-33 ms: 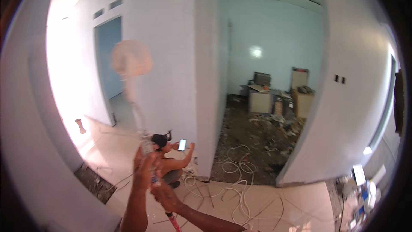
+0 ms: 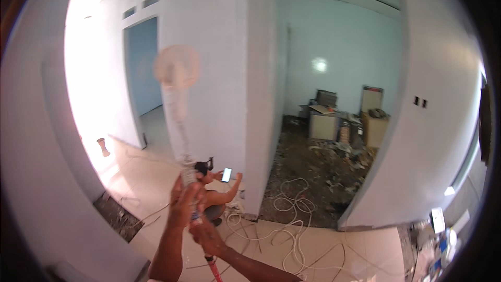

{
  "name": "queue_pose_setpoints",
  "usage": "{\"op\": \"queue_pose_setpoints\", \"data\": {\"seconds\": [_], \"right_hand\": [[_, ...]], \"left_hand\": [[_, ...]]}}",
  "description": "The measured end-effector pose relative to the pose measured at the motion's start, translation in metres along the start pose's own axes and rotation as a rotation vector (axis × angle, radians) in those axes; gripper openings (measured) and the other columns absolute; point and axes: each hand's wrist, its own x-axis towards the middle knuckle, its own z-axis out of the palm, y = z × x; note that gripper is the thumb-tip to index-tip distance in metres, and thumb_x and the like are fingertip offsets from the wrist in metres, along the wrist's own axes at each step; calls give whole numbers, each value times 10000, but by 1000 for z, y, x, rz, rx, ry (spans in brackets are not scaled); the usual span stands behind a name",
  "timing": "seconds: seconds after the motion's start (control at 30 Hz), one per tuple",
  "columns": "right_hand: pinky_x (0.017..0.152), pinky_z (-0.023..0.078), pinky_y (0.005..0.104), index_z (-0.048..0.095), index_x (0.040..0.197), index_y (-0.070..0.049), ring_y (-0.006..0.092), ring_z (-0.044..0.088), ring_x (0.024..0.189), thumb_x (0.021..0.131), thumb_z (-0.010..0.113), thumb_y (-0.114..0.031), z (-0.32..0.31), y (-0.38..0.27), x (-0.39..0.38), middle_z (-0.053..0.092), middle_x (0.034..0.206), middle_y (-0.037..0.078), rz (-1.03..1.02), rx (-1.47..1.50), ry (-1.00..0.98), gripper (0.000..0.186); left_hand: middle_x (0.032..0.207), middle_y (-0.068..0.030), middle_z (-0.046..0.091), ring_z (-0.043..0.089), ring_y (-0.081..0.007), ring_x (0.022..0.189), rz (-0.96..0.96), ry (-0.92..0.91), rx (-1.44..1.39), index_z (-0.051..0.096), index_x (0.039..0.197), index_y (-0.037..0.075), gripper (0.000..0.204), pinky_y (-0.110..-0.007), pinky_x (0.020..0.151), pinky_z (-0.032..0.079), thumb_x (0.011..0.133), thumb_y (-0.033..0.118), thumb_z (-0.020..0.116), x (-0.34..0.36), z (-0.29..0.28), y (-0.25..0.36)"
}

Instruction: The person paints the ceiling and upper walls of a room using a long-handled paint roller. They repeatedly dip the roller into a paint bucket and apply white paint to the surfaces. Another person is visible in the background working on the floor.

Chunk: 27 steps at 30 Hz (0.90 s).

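Both my hands hold a long pole tool (image 2: 181, 120) with a round, pale orange disc head, blurred by motion. Higher on the shaft, my left hand (image 2: 183, 202) is closed around it. Below that, my right hand (image 2: 207, 236) grips the lower part, just above a red-and-white end section. The tool slants up and away, its head in front of the pale wall (image 2: 219, 73) in view. Whether the disc touches the wall I cannot tell.
A person (image 2: 215, 197) crouches just beyond my hands with a lit phone (image 2: 226, 175). White hose or cable (image 2: 292, 237) lies looped on the tiles. Through the opening are rubble (image 2: 308, 167) and boxes (image 2: 323, 126). A dirt gap (image 2: 117, 218) breaks the floor at left; clutter (image 2: 443, 245) lies right.
The whole scene has shifted slightly rightward in view. The disc head has moved right with it, a little more than the wall behind. Both hands keep their grip on the pole tool.
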Motion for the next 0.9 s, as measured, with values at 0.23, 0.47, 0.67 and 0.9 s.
{"op": "queue_pose_setpoints", "data": {"seconds": [0.23,0.47,0.67,0.9], "right_hand": [[498,348,224,410,1041,-131,78,408,606,966,389,-362,-6,-17,-15,442,787,-2,-71,128,-43,244],[782,423,316,382,1190,-65,168,515,924,900,471,-403,-20,-74,-25,511,1006,67,-292,-512,-114,454],[887,392,339,350,1265,13,191,464,1072,851,544,-458,-20,-173,-12,464,1167,121,-469,-405,99,656],[767,415,250,324,1278,57,106,499,773,936,496,-220,-6,-187,8,521,861,55,-403,-436,222,472]], "left_hand": [[667,3,456,420,-60,470,-101,-162,-26,397,1242,84,394,-202,442,385,922,271,530,-15,-3,-8],[680,36,436,376,-18,494,-149,-140,14,436,1210,100,330,-185,445,341,917,209,541,-19,1,3],[828,-119,582,579,-204,742,131,45,439,420,1220,55,424,-335,625,455,882,246,591,-11,14,-25],[1017,-212,580,592,-375,947,169,64,490,317,1288,34,495,-412,779,457,873,164,554,-34,41,-59]]}}
